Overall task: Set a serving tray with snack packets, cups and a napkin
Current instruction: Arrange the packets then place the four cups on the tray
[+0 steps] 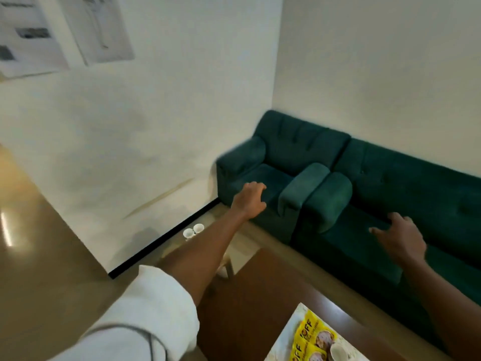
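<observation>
A pale serving tray (291, 334) shows at the bottom edge, on a dark brown table (247, 303). On it lie yellow snack packets (311, 337) and a white cup (338, 353). Two more white cups (193, 231) stand on a glass surface near the wall, beyond my left forearm. My left hand (250, 199) is stretched forward in the air, fingers loosely curled, holding nothing. My right hand (400, 235) hovers with spread fingers, also holding nothing. No napkin is visible.
A dark green armchair (276, 157) and a matching sofa (406, 194) stand against the white walls ahead and to the right. A glass side table (182, 246) sits by the wall. Glossy brown floor (39, 243) lies to the left.
</observation>
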Demonstrator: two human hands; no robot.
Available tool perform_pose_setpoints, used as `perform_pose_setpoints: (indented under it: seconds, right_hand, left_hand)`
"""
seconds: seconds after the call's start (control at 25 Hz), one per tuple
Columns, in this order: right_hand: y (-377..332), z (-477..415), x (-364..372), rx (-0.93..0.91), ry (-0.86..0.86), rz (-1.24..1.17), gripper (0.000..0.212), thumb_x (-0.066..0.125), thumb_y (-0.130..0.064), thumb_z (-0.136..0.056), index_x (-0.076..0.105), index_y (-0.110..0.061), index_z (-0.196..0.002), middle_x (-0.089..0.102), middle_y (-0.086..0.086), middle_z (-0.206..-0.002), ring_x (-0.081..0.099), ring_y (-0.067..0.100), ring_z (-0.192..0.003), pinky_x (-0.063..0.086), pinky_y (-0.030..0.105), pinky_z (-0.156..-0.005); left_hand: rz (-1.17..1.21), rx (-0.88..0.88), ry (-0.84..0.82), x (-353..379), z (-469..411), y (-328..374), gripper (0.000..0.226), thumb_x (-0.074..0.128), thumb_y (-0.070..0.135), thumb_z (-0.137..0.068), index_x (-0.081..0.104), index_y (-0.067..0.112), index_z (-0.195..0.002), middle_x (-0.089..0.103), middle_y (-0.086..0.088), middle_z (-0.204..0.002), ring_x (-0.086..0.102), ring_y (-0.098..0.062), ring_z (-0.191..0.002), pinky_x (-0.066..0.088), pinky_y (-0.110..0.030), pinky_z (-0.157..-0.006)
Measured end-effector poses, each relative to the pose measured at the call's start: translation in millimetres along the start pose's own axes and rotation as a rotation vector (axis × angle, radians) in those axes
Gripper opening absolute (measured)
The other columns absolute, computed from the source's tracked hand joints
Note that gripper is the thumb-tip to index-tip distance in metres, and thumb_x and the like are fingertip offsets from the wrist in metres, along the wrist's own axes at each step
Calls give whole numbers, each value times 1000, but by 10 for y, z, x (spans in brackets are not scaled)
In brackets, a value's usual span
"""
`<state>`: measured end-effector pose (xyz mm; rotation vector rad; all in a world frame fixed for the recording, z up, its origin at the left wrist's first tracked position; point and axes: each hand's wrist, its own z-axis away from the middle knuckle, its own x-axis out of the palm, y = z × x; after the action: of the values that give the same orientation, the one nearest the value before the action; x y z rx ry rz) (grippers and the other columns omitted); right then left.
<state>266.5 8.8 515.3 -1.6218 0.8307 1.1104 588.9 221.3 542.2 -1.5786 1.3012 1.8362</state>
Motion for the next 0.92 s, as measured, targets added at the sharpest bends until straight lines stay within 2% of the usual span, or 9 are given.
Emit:
perform_pose_setpoints:
  seconds: [0.12,0.24,0.4,0.68,0.92]
  right_hand:
    - [-856,-218,-161,-82,44,-42,58,81,-44,-85,59,-10,-126,58,19,-117,63,44,-106,55,49,-81]
    - [-1741,-309,-117,-121,98,-106,62,80,-45,-85,58,-11,-132,54,20,-125,61,47,-113,55,52,-86]
    - [-2943,-183,70,-218,99,-121,66,81,-45,-84,57,-13,-137,54,18,-129,60,46,-118,56,52,-89]
    - [-4379,-116,420,-349,51,-88,74,83,-46,-82,54,-17,-144,55,14,-137,60,41,-121,54,50,-89]
    - [-5454,-95,1274,-454,-126,-94,73,83,-47,-81,54,-16,-141,53,14,-140,58,41,-124,54,53,-93]
  left_hand:
    - [-36,-25,89,-756,-222,-564,59,66,24,-91,49,16,-147,51,-8,-148,45,-28,-141,47,-45,-111]
    - [-63,-52,106,-1389,-371,-1211,60,66,22,-89,47,16,-147,51,-8,-146,50,-30,-136,51,-46,-105]
    - [-59,-111,143,-1908,-427,-2103,63,69,21,-90,45,15,-149,49,-10,-148,50,-31,-136,51,-46,-105]
    - [18,-221,145,-2107,-436,-3150,64,69,22,-89,45,15,-148,44,-11,-147,50,-32,-135,50,-45,-104]
    - [36,-317,92,-1865,-617,-3889,63,68,21,-89,44,15,-147,44,-11,-145,49,-33,-134,50,-46,-104]
